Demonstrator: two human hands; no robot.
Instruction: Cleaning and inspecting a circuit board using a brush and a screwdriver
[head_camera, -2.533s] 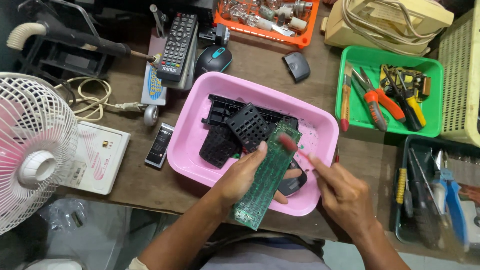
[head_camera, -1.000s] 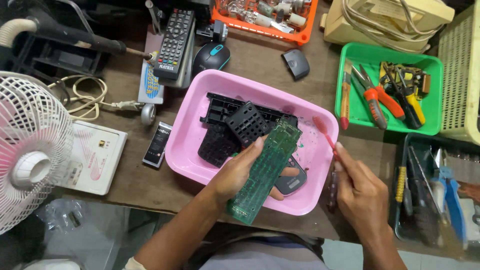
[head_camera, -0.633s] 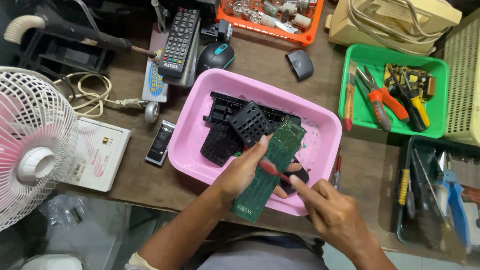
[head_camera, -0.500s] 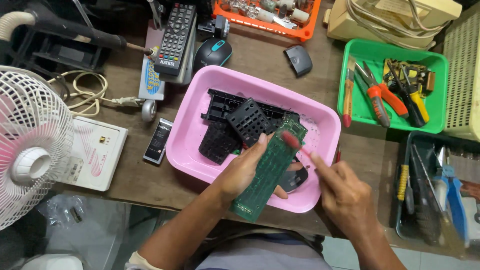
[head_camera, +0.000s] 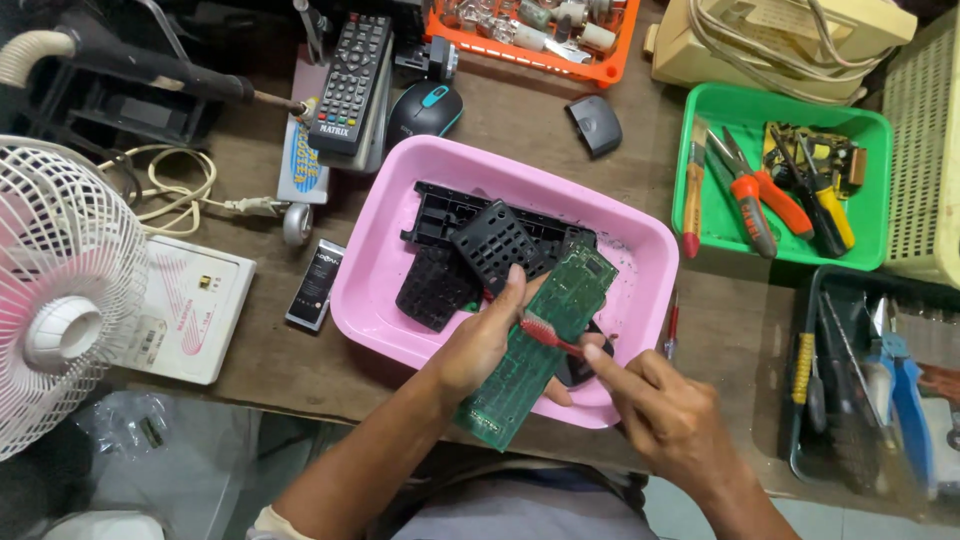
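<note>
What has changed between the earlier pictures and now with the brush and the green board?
The right hand has moved the red toothbrush from the upper end of the long green circuit board down to its middle, bristles now against it. Unchanged: the left hand grips the board over the pink plastic tray, and the black plastic parts lie inside.

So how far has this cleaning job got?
Already done: the remote has been opened, its black plastic parts lying in the pink tub. In hand: the left hand holds the green circuit board over the tub while the right hand presses a red toothbrush onto it. Left: putting the pieces together again; nothing is reassembled yet.
</note>
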